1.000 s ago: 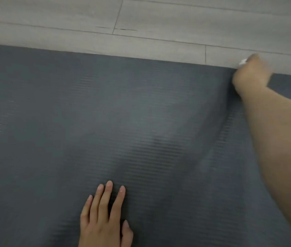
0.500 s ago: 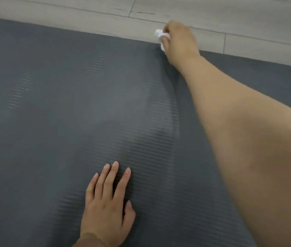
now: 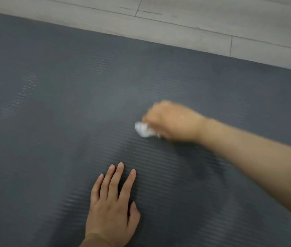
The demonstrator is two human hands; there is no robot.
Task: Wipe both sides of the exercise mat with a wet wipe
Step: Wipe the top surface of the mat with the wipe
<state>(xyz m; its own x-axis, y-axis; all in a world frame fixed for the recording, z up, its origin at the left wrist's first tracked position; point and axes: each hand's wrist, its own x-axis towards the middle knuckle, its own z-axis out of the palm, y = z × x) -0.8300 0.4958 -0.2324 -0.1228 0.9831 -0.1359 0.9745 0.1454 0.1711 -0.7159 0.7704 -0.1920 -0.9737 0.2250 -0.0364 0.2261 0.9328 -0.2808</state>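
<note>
Pale grey wood-look floor planks (image 3: pixel 185 25) are seen along the top, their seams running across. Below them almost the whole view is filled by a dark grey exercise mat (image 3: pixel 52 139), laid flat, its foam surface ribbed in fine parallel lines, with faint lighter streaks at the left. At the bottom centre the left hand (image 3: pixel 112 205) is pressed flat on the mat, fingers straight and slightly spread. Further right, mid-mat, a crumpled white wet wipe (image 3: pixel 143 130) is gripped in the blurred right hand (image 3: pixel 173 120) against the mat.
</note>
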